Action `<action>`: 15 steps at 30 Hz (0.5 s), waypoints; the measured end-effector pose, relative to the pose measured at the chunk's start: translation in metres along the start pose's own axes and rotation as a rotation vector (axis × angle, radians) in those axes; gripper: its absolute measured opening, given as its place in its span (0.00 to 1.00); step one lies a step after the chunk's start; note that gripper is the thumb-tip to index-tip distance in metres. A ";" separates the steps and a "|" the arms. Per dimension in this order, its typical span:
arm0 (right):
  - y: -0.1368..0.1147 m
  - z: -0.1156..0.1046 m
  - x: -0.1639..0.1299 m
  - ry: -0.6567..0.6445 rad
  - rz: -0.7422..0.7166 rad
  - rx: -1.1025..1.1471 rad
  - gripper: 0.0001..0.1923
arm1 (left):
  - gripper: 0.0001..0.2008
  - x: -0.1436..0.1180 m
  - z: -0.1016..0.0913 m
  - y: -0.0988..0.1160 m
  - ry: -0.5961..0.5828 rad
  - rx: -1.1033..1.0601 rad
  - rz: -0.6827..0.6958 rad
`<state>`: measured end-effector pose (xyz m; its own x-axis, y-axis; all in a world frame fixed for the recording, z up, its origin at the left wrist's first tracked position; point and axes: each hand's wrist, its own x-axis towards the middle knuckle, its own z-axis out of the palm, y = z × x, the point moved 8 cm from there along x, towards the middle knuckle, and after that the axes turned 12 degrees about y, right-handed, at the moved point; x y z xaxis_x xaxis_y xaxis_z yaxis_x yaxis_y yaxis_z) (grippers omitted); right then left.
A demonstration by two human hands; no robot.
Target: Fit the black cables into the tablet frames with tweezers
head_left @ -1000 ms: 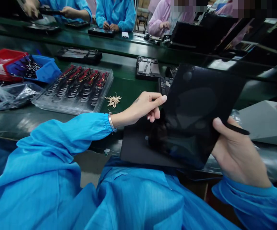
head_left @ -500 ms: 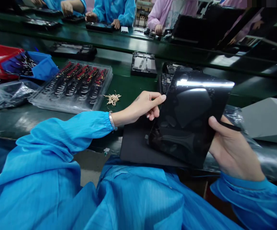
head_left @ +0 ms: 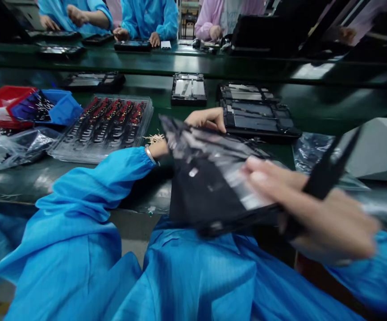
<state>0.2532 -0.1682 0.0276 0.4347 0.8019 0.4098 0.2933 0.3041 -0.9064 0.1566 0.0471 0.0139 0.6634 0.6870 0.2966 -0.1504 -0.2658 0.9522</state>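
A thin half-built tablet (head_left: 210, 178) is tilted over the table's front edge, its inner side of black and silvery parts facing me, blurred by motion. My right hand (head_left: 314, 205) grips its right side, thumb on the inner face. Black tweezers (head_left: 334, 165), two prongs pointing up, are also tucked in that hand. Behind the tablet's far edge is my left hand (head_left: 206, 118), its fingers bent downward. The tablet hides its fingertips, so I cannot see whether they hold anything. Under the tablet lies a dark flat mat or sheet (head_left: 177, 200).
Opened tablet housings (head_left: 258, 117) lie beyond my hands, with another housing (head_left: 189, 88) left of them. Leftward are a clear tray of parts (head_left: 102, 127), a blue bin (head_left: 62, 107), a red bin (head_left: 6, 104) and a plastic bag (head_left: 29, 145). A grey box (head_left: 370, 149) stands right. Co-workers sit opposite.
My right hand has turned the tablet from its glossy face to its inner side and tilted it. My left hand has moved from its left edge to behind it. The tweezers now point up.
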 end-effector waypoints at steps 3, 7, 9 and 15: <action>-0.002 0.021 -0.030 -0.229 -0.518 -0.401 0.26 | 0.11 -0.009 0.002 -0.030 -0.128 0.040 -0.043; 0.017 0.024 -0.053 -0.357 -0.928 -0.636 0.29 | 0.11 -0.024 -0.044 -0.051 0.033 0.471 -0.033; 0.021 0.024 -0.058 -0.380 -0.985 -0.691 0.26 | 0.09 -0.042 -0.066 -0.049 0.084 0.724 -0.021; 0.024 0.034 -0.066 -0.499 -0.912 -0.734 0.19 | 0.27 -0.113 -0.070 -0.047 -0.033 0.989 -0.071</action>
<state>0.2025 -0.1963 -0.0247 -0.4917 0.6071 0.6242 0.7858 0.6182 0.0176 0.0370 0.0292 -0.0589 0.6694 0.7081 0.2248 0.5601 -0.6798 0.4735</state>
